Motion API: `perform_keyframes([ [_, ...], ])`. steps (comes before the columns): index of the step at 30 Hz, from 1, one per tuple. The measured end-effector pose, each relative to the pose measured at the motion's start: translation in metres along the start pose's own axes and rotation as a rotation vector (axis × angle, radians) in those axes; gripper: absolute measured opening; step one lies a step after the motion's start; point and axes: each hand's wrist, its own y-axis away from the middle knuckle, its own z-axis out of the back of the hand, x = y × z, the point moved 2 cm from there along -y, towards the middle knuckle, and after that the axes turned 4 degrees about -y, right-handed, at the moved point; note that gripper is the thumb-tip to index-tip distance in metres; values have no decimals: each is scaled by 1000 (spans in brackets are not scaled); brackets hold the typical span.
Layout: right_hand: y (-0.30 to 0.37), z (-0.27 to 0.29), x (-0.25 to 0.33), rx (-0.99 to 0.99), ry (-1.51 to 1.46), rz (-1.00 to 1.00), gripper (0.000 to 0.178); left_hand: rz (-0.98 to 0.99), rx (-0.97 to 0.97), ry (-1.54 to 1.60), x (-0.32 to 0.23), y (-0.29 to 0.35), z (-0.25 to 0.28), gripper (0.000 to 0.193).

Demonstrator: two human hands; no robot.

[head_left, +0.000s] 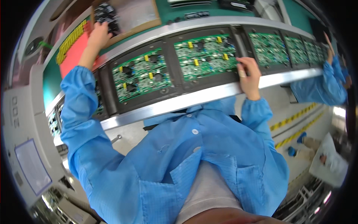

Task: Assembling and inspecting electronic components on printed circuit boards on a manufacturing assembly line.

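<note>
Here, the left hand (99, 35) reaches the black parts (107, 15) in the far-left box (157, 13), grip unclear; the circuit board (205, 56), longer left to right, lies rightward and nearer the right hand (249, 76), fingers curled beside its right edge.

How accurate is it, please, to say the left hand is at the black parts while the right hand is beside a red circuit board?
Only the colour is wrong: the head view shows the circuit board beside the right hand is green.
</note>
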Motion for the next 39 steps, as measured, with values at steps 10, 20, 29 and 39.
perform_keyframes([
  [10, 17, -6, 1, -44, 33, -32, 13, 113, -27, -184, -12, -29, -19, 32],
  [20, 16, -2, -6, -120, 34, -30, 11, -150, 327, -638, -28, -37, -18, 26],
  [29, 17, 2, -7, -122, 46, -59, 11, 46, 232, -203, -34, -19, 9, 31],
  [39, 16, 6, -10, -143, 43, -67, 13, 7, 483, -166, -28, -42, -14, 45],
])
